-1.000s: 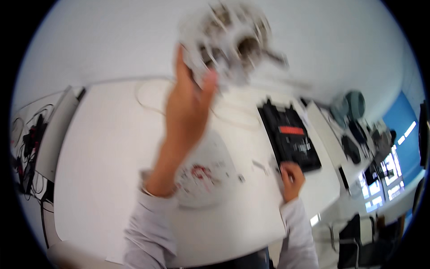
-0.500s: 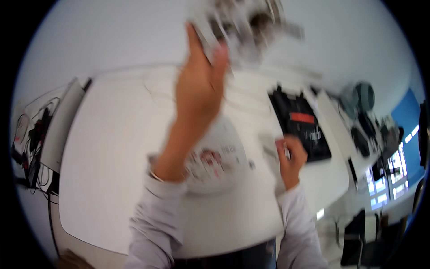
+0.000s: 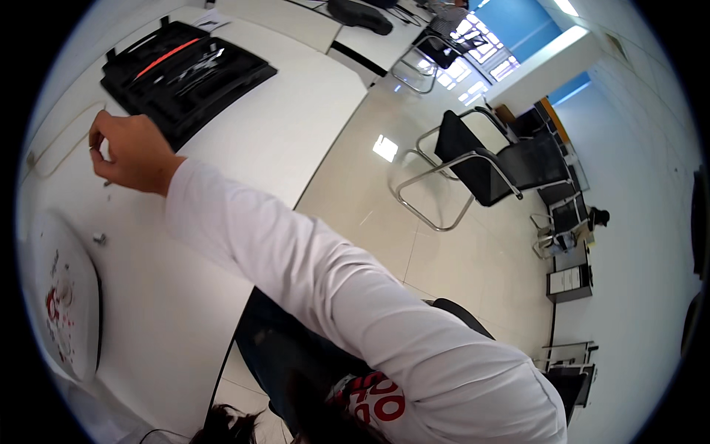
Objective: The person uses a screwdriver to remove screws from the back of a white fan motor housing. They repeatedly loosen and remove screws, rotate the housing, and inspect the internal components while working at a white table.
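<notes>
My right hand [image 3: 133, 154] is over the white table at the left of the view, its fingers curled into a pinch. Whatever they hold, if anything, is too small or hidden to make out. Just beyond it lies an open black tool case [image 3: 222, 83] with a red strip and shiny metal pieces inside. A rounded white panel [image 3: 78, 285] with a printed red picture sits at the left rim. Beside the panel is a small metal piece [image 3: 100, 238], perhaps a screw. My left hand is out of view.
A thin pale cable [image 3: 68, 164] lies along the far left of the white table [image 3: 296, 96]. Beyond the table's right edge are a tiled floor [image 3: 370, 237] and a black chair with a metal frame [image 3: 473, 159]. Another desk [image 3: 307, 22] stands at the back.
My view has swung to the right. My left hand and the blurred metallic thing it held up are gone from sight. The tool case and panel now appear farther left.
</notes>
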Demonstrator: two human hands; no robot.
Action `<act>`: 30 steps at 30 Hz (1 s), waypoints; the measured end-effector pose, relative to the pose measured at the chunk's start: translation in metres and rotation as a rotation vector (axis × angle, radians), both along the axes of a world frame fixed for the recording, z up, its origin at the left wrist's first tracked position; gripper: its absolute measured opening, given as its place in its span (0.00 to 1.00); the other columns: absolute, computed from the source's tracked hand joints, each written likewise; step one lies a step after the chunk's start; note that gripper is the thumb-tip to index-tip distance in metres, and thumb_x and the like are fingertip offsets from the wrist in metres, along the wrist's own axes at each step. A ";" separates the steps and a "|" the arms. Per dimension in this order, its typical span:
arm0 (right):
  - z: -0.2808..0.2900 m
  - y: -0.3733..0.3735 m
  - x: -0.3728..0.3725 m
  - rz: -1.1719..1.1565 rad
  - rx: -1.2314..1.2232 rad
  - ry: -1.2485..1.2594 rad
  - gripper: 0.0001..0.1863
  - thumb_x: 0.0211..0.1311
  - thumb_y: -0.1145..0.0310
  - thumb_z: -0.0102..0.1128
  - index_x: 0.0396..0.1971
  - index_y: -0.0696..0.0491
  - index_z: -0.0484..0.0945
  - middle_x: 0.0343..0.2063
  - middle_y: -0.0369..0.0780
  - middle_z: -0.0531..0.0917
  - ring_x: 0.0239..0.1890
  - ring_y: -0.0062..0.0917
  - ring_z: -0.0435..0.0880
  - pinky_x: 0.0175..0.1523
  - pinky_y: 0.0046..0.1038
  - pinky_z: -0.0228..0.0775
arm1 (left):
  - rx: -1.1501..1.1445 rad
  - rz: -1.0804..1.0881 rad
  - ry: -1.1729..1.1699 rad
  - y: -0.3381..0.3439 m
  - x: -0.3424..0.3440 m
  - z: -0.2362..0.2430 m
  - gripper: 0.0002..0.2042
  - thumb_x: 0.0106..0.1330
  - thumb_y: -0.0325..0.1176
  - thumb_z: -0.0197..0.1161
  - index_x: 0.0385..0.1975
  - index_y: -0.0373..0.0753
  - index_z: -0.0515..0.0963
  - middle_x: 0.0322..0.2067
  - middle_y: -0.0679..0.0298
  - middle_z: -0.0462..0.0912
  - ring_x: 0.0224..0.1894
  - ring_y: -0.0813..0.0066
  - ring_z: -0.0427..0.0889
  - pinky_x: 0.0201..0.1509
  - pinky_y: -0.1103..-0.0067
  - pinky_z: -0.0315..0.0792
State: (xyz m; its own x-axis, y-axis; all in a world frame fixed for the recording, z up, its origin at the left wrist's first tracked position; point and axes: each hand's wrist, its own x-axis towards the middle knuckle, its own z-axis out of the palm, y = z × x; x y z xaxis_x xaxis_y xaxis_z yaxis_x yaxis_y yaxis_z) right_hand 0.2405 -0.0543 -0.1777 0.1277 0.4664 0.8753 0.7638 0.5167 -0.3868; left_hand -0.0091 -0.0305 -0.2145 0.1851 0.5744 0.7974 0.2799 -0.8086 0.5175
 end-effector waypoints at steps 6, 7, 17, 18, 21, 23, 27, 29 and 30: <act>0.012 -0.028 0.035 0.060 0.145 0.478 0.10 0.48 0.82 0.57 0.30 0.58 0.67 0.19 0.40 0.77 0.13 0.24 0.74 0.22 0.23 0.61 | -0.550 -0.272 0.288 -0.154 0.047 -0.160 0.45 0.66 0.58 0.48 0.64 0.23 0.39 0.65 0.41 0.39 0.69 0.51 0.39 0.73 0.68 0.39; 0.015 -0.027 0.035 0.063 0.180 0.540 0.09 0.48 0.84 0.55 0.30 0.58 0.68 0.20 0.41 0.75 0.14 0.25 0.72 0.22 0.23 0.60 | -0.625 -0.278 0.349 -0.174 0.044 -0.177 0.44 0.66 0.58 0.48 0.64 0.23 0.39 0.64 0.41 0.39 0.69 0.51 0.39 0.72 0.68 0.40; -0.028 -0.316 0.094 -0.243 -0.359 0.982 0.19 0.67 0.55 0.44 0.32 0.53 0.79 0.23 0.33 0.73 0.21 0.15 0.68 0.25 0.19 0.62 | -0.930 -0.276 0.632 -0.233 -0.001 -0.258 0.40 0.67 0.56 0.47 0.63 0.24 0.43 0.62 0.42 0.45 0.67 0.53 0.44 0.70 0.69 0.44; -0.038 -0.375 0.116 -0.324 -0.723 0.860 0.18 0.66 0.55 0.46 0.36 0.53 0.80 0.23 0.32 0.73 0.22 0.15 0.69 0.26 0.19 0.63 | -0.949 -0.279 0.640 -0.233 -0.006 -0.261 0.40 0.67 0.56 0.46 0.63 0.24 0.43 0.62 0.43 0.45 0.66 0.53 0.45 0.70 0.69 0.44; -0.120 -0.538 0.120 -0.777 -1.375 0.658 0.25 0.66 0.48 0.49 0.33 0.57 0.81 0.25 0.41 0.77 0.28 0.27 0.76 0.37 0.29 0.70 | -0.997 -0.281 0.658 -0.233 -0.012 -0.265 0.39 0.68 0.56 0.46 0.62 0.25 0.45 0.61 0.43 0.47 0.66 0.53 0.47 0.70 0.69 0.45; -0.154 -0.591 0.085 -0.846 -1.766 0.241 0.30 0.65 0.42 0.47 0.34 0.56 0.83 0.28 0.48 0.80 0.34 0.39 0.80 0.45 0.36 0.72 | -1.026 -0.268 0.655 -0.237 -0.020 -0.269 0.38 0.68 0.55 0.46 0.62 0.25 0.46 0.61 0.44 0.48 0.65 0.54 0.48 0.69 0.69 0.46; -0.190 -0.622 0.071 -0.902 -2.263 0.265 0.39 0.58 0.30 0.41 0.34 0.55 0.85 0.40 0.51 0.82 0.45 0.45 0.79 0.53 0.40 0.70 | -1.055 -0.234 0.612 -0.242 -0.024 -0.275 0.37 0.68 0.55 0.46 0.62 0.26 0.47 0.60 0.44 0.50 0.64 0.54 0.50 0.68 0.69 0.48; -0.201 -0.655 0.038 -0.780 -2.529 0.486 0.42 0.49 0.27 0.48 0.35 0.56 0.84 0.43 0.50 0.82 0.49 0.42 0.79 0.59 0.40 0.65 | -1.068 -0.317 0.619 -0.242 -0.003 -0.290 0.36 0.69 0.54 0.45 0.61 0.26 0.48 0.59 0.45 0.51 0.64 0.54 0.51 0.68 0.69 0.49; -0.213 -0.650 0.056 -0.577 -2.605 0.651 0.46 0.41 0.24 0.51 0.37 0.57 0.83 0.42 0.49 0.83 0.47 0.43 0.79 0.58 0.41 0.65 | -1.085 -0.285 0.566 -0.244 -0.008 -0.290 0.36 0.69 0.54 0.45 0.61 0.26 0.48 0.59 0.45 0.52 0.64 0.55 0.51 0.68 0.69 0.49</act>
